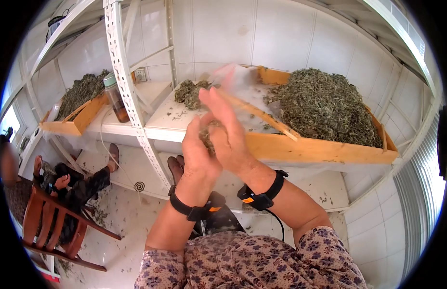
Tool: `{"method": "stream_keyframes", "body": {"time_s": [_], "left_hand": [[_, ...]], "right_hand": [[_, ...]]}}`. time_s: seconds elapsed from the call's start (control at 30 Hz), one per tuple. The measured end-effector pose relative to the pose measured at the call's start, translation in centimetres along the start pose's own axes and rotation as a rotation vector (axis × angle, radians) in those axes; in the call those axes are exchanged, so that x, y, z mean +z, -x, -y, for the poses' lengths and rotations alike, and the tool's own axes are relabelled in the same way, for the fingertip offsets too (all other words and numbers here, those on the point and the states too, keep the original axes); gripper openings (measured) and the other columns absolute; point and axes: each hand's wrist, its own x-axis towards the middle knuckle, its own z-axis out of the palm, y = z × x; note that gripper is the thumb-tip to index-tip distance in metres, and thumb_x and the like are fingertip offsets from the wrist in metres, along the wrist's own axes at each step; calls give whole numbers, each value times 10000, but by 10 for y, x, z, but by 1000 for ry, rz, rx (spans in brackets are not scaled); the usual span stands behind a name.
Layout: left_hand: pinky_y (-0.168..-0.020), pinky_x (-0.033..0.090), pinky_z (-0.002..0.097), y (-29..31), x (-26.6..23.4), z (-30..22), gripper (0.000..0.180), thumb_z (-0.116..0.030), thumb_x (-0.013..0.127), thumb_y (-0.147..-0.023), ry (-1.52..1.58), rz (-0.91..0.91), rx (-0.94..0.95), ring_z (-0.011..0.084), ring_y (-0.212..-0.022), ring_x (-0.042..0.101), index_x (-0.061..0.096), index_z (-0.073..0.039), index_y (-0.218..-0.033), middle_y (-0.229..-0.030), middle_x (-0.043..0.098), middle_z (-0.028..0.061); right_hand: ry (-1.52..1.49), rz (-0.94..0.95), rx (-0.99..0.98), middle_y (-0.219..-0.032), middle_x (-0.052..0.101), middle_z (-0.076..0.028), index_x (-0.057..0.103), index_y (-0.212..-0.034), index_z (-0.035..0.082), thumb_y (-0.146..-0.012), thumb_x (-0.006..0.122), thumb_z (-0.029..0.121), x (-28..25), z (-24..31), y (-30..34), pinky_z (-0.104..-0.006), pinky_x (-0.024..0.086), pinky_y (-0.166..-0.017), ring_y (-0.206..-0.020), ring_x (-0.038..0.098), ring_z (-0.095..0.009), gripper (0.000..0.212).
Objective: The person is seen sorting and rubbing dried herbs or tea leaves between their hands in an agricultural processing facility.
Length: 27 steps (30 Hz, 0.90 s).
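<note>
- Now, a herb wad (206,139) sits between the palms, before the shelf (161,134) and left of the tray's (315,150) front board.
- Left hand (196,150) and right hand (227,140) are cupped together around it, fingers pointing away from the body.
- Likely light, dry, springy and crumbly; best held in both palms, since pinching could shed bits.
- Its visible strip runs lengthwise along the palms; most is hidden, so I cannot tell its true long axis.
</note>
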Motion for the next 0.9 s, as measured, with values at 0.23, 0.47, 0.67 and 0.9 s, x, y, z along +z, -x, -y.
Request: {"method": "stream_keyframes", "body": {"time_s": [0.23, 0.47, 0.67, 0.9], "left_hand": [[-813, 444, 346, 13, -12, -11, 374, -360, 380, -915, -4, -57, 45, 210, -909, 543, 515, -26, -1018, -971, 562, 96], [-781, 470, 311, 21, -38, -18, 245, -245, 454, -898, -47, 17, 123, 178, -877, 567, 526, -43, -1017, -945, 578, 53], [-803, 423, 259, 27, -66, -25, 270, -227, 422, -900, -114, 99, 217, 131, -905, 529, 530, -13, -1025, -941, 549, 40], [-785, 470, 307, 37, -74, -42, 250, -268, 416, -919, 73, 6, 216, 180, -870, 569, 501, -62, -1031, -938, 572, 63]], "right_hand": [[-69, 21, -92, -1300, 399, -207, 251, -1336, -3, -727, 335, -89, 20, -4, 5, -324, 395, -880, -1220, 394, -294, 621], [94, 89, -109, -1273, 419, -227, 275, -1322, -20, -749, 352, -44, 39, -1, 12, -362, 340, -964, -1202, 396, -320, 578], [156, 100, -152, -1300, 398, -219, 247, -1330, -53, -741, 378, 5, 60, -9, 16, -354, 293, -1005, -1217, 380, -284, 606], [197, 122, -76, -1327, 348, -222, 220, -1340, -54, -753, 442, 79, 83, -9, 17, -355, 375, -927, -1217, 356, -277, 642]]}}
